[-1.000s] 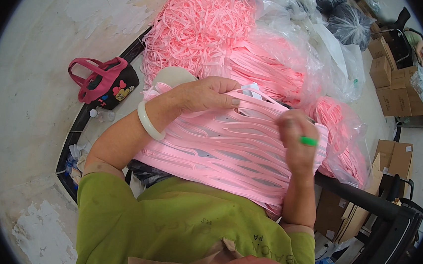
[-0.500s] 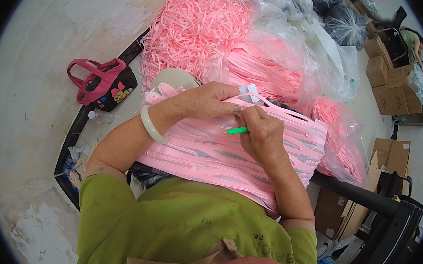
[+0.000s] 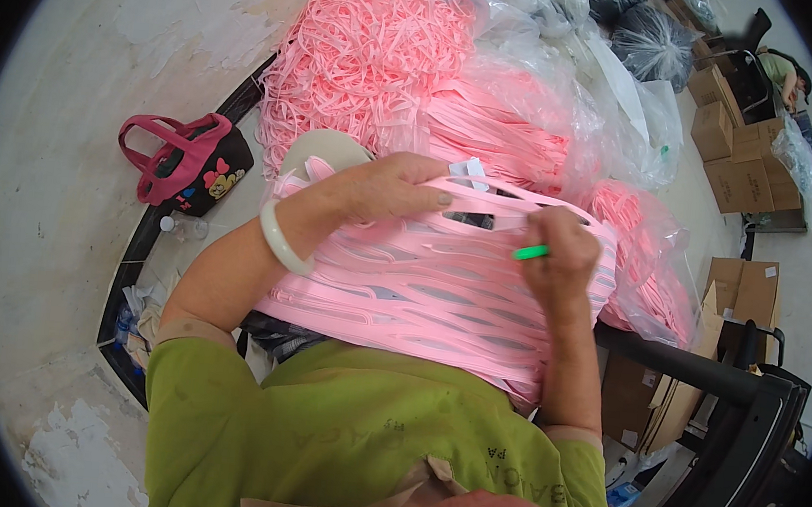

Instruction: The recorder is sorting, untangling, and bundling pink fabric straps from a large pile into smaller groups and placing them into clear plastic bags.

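Left hand: Firmly, my left hand (image 3: 387, 187) lay flat on the top strap (image 3: 515, 205), fingers stretched out and pressing it down, not closed round anything.
Right hand: my right hand (image 3: 558, 256) was curled tight round a green pen (image 3: 530, 252), its tip at the strap just beside my left fingertips.
Straps: the pink stack (image 3: 422, 288) rested across my lap, under both hands, its bands lying side by side.
Tag: a small white tag (image 3: 471, 172) stuck up at the stack's far edge, just beyond my left fingers.
Bangle: a pale bangle (image 3: 283, 237) sat on my left wrist.
Beyond: a loose pink heap (image 3: 364, 55) and clear bags (image 3: 618, 99) of more straps lay just past the stack.
Left side: a pink-handled tote (image 3: 189, 165) stood on the floor (image 3: 63, 131), well apart from my hands.
Right side: cardboard boxes (image 3: 742, 161) stood far off.
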`<state>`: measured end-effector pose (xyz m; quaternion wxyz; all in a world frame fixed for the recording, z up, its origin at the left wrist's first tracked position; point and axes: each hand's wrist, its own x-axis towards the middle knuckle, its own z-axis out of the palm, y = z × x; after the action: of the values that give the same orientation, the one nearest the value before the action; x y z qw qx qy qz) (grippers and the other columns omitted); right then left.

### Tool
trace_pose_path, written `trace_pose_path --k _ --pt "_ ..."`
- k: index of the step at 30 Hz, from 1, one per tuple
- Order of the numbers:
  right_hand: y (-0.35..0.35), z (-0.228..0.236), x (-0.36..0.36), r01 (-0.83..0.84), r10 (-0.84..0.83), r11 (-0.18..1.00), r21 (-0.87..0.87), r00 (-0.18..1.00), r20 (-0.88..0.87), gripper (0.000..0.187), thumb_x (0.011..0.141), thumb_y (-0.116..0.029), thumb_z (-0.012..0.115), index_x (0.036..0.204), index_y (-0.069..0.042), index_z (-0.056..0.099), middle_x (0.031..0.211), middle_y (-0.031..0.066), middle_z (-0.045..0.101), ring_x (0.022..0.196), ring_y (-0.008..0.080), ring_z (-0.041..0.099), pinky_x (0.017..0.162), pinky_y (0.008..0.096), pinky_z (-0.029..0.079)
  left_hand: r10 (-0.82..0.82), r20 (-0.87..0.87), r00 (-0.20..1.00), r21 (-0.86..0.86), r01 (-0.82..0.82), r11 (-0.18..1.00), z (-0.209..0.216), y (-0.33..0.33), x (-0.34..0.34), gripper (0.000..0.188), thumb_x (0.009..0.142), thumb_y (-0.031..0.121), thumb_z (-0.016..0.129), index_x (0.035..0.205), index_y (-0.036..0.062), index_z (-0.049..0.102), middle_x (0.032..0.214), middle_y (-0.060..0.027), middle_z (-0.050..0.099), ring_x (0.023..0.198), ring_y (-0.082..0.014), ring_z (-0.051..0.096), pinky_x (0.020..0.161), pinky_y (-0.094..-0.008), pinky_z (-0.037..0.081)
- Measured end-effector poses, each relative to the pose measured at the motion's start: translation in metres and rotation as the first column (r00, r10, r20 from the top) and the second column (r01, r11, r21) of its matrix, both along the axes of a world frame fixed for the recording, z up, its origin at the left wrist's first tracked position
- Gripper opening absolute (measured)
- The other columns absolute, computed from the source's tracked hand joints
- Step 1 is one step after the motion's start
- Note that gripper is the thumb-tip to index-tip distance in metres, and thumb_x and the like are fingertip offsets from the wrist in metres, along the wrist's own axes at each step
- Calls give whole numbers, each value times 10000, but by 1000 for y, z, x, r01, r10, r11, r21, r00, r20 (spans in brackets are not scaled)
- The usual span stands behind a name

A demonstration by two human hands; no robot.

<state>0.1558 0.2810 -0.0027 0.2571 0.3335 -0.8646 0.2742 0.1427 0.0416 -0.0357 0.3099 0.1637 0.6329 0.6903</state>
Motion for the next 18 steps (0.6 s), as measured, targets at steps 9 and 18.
trace_pose_path --k 9,18 --pt "148 22 18 643 -643 765 -19 763 -65 143 821 -69 548 698 -5 513 601 154 472 517 303 475 489 375 376 47 -18 999 -49 -47 998 12 -4 2 253 868 171 519 1054 9 573 786 38 511 676 -45 426 598 -203 367" --pt "352 -86 72 960 -972 87 266 140 -188 254 789 -255 566 737 -8 584 660 217 557 626 401 549 562 463 408 95 -55 994 -208 -105 973 10 -7 4 239 869 187 525 1016 6 576 791 15 534 707 -64 464 612 -221 394"
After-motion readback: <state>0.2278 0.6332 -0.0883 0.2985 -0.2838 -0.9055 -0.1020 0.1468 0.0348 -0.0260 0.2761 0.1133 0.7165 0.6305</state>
